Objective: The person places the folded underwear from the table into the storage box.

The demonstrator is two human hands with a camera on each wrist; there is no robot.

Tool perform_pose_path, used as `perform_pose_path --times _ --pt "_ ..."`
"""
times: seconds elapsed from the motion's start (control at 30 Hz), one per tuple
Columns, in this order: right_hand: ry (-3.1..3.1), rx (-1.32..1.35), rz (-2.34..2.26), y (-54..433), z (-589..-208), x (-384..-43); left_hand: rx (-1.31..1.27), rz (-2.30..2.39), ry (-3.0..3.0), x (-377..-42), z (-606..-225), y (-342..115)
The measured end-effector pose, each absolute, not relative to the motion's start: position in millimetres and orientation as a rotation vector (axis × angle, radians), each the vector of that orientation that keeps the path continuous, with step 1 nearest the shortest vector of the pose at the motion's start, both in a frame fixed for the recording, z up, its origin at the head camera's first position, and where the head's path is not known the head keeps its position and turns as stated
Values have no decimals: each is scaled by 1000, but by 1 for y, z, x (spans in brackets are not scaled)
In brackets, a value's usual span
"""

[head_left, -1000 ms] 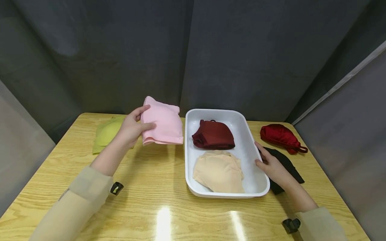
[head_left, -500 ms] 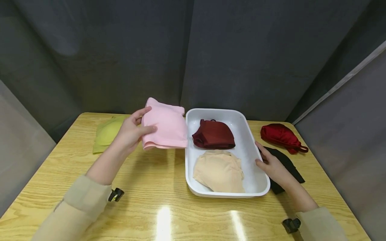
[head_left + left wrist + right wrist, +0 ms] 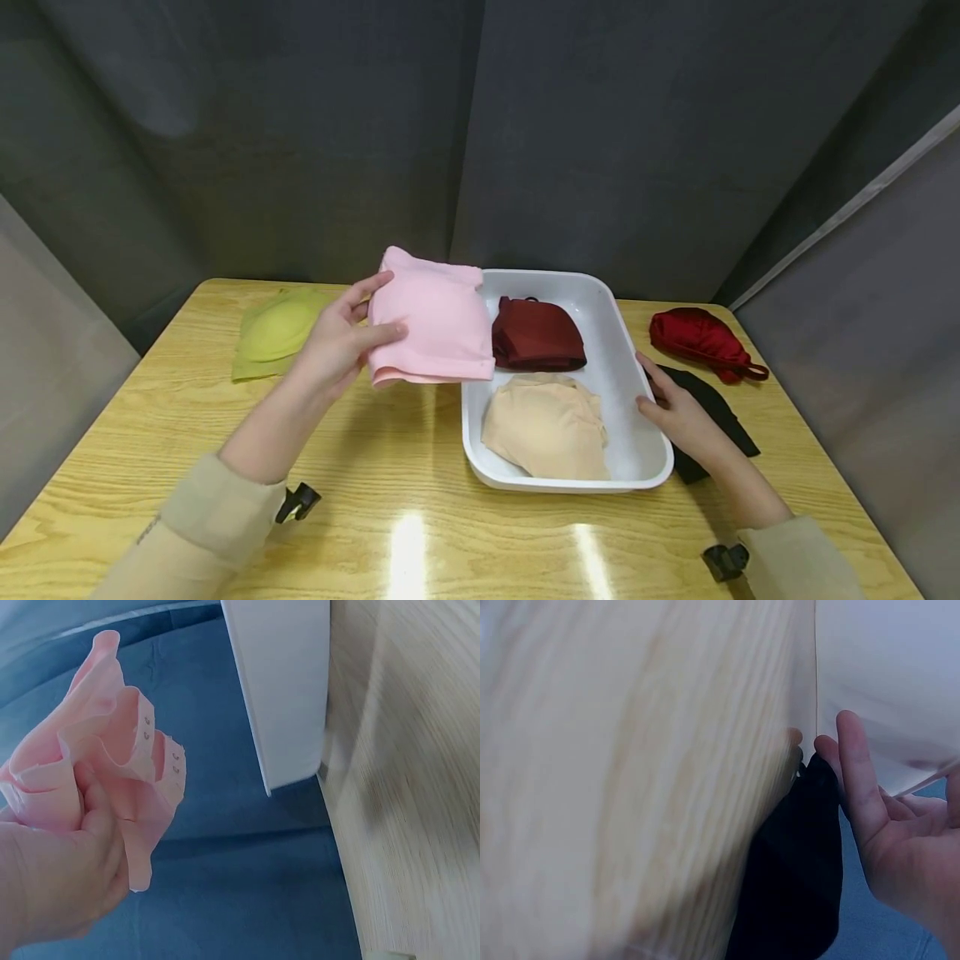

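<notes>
In the head view my left hand (image 3: pixel 337 337) pinches a folded pink bra (image 3: pixel 435 321) by its left side, thumb in front and fingers behind. The bra is held up at the left rim of the white plastic tray (image 3: pixel 626 375), overlapping it in this view. The left wrist view shows the bra's back bands with hook-and-eye closures (image 3: pixel 146 731). My right hand (image 3: pixel 678 421) holds the tray's right rim, thumb over the edge and fingers along the outer wall. Inside the tray lie a folded dark red bra (image 3: pixel 540 337) and, nearer me, a beige bra (image 3: pixel 547 429).
A yellow-green bra (image 3: pixel 273 333) lies on the wooden table (image 3: pixel 337 533) at the back left, partly behind my left arm. Right of the tray are a shiny red bra (image 3: pixel 697 337) and a black folded garment (image 3: pixel 712 408), partly under my right hand. Dark curtains (image 3: pixel 300 125) stand behind.
My left hand has carried the pink bra rightward and slightly toward me, from beside the tray to over its left rim. My right hand has stayed at the tray's right rim.
</notes>
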State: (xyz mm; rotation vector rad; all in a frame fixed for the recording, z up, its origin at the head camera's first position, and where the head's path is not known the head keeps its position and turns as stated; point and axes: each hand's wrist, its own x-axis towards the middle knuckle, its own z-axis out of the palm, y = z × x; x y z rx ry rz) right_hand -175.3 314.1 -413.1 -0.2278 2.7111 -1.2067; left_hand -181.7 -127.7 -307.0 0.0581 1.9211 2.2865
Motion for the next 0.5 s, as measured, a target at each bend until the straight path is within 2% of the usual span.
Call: perform_pose_path --times 0.5 --pt "2714 -234 -1196 314 -413 -176 101 2334 1813 -165 -310 -94"
